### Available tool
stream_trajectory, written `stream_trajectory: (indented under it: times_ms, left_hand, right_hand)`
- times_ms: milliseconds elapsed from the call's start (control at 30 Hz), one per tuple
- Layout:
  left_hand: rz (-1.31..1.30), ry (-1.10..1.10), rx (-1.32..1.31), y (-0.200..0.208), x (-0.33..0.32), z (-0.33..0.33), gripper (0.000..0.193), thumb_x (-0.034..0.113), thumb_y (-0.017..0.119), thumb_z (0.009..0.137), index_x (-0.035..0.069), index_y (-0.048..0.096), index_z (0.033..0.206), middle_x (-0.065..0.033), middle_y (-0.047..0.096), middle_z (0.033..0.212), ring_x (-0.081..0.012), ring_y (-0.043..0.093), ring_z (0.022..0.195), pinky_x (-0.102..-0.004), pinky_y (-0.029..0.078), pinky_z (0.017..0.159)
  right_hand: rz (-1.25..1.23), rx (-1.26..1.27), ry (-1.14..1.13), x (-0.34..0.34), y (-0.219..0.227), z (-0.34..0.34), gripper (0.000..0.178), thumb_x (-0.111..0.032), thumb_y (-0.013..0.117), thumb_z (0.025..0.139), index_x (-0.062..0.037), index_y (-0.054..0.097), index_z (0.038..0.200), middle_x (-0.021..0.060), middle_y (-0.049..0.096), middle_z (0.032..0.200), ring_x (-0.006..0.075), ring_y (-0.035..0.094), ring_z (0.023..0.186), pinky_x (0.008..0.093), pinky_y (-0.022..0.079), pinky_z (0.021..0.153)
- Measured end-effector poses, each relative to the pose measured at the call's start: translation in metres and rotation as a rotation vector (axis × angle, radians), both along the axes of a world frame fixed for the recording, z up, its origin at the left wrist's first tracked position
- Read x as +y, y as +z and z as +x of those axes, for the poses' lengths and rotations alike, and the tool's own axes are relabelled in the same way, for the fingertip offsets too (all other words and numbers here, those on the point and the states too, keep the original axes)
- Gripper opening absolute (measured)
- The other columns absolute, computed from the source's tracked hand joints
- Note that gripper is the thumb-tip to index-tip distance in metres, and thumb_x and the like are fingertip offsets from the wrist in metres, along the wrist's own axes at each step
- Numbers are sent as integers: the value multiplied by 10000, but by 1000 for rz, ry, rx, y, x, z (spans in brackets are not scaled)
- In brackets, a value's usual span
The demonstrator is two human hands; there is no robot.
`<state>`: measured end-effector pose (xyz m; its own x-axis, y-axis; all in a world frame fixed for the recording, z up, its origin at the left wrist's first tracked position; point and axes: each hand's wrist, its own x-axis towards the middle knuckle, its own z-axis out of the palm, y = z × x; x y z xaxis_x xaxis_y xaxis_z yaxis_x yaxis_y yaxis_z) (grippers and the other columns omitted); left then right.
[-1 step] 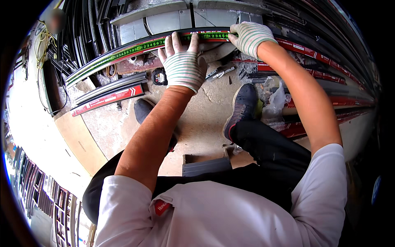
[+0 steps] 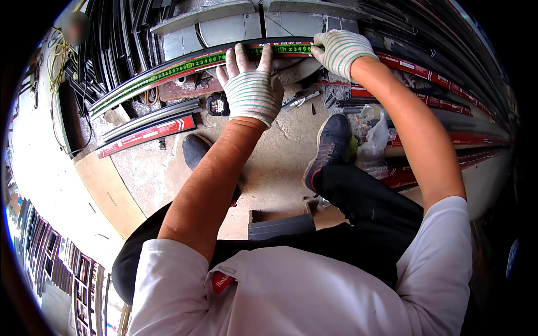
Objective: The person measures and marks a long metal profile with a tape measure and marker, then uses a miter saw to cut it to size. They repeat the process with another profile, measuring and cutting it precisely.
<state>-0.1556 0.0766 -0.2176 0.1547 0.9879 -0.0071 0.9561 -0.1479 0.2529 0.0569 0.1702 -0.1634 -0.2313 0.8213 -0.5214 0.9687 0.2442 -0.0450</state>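
A green measuring tape (image 2: 210,59) runs along a long dark profile with red film (image 2: 128,89), which curves across the upper part of the view. My left hand (image 2: 250,92), in a white glove with green stripes, lies on the tape with its fingers spread and holds nothing. Farther right, my right hand (image 2: 346,52), gloved alike, has thumb and fingers closed around the tape's end at the profile; the fingertips' exact hold is partly hidden. A black tape measure case (image 2: 217,105) sits on the floor beside my left wrist.
Dark and red-filmed profiles (image 2: 420,70) are stacked on the right, and black ones (image 2: 115,45) at the upper left. Shorter strips (image 2: 148,133) lie left of my shoes (image 2: 333,140). Clear plastic wrap (image 2: 375,137) and a cardboard sheet (image 2: 109,190) are on the floor.
My left hand has shifted very slightly to the right on the tape. The right hand and the profile look the same.
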Motion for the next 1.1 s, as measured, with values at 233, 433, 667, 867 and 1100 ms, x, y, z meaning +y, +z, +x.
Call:
stream_trajectory:
  times_ms: [233, 433, 667, 867, 1100]
  left_hand:
    - [-51, 33, 16, -2, 1, 7, 840, 320, 737, 793, 282, 454, 1584, -321, 295, 1631, -515, 254, 1520, -680, 238, 1194]
    - [-25, 51, -24, -2, 1, 9, 822, 309, 729, 784, 263, 482, 1567, -328, 314, 1617, -524, 277, 1505, -667, 259, 1191]
    - [71, 46, -66, -8, 0, 10, 772, 260, 767, 749, 223, 547, 1489, -322, 360, 1562, -530, 350, 1440, -661, 300, 1155]
    - [43, 43, -50, -13, 0, 10, 785, 311, 724, 786, 234, 512, 1538, -344, 335, 1586, -549, 311, 1468, -640, 300, 1172]
    - [23, 57, -22, -14, 0, 12, 804, 326, 729, 797, 259, 488, 1562, -330, 321, 1609, -545, 286, 1491, -627, 326, 1173]
  right_hand:
    - [-11, 4, -11, 1, 0, 1, 368, -417, 557, 1024, -147, 741, 1193, 163, 746, 1118, 365, 701, 1066, 481, 557, 926]
    - [1, 19, -8, 0, 0, 1, 377, -422, 560, 1023, -148, 740, 1209, 164, 744, 1130, 364, 701, 1070, 482, 556, 930]
    - [2, 5, -2, 0, 1, 0, 380, -420, 559, 1024, -151, 735, 1227, 160, 743, 1145, 365, 700, 1083, 479, 557, 940]
    - [22, 4, 13, -3, 0, 1, 369, -415, 551, 1030, -154, 730, 1218, 160, 742, 1133, 364, 701, 1078, 480, 559, 932]
    - [79, -5, 20, -9, 3, 5, 404, -452, 580, 1020, -148, 683, 1266, 177, 714, 1163, 372, 688, 1100, 482, 544, 954]
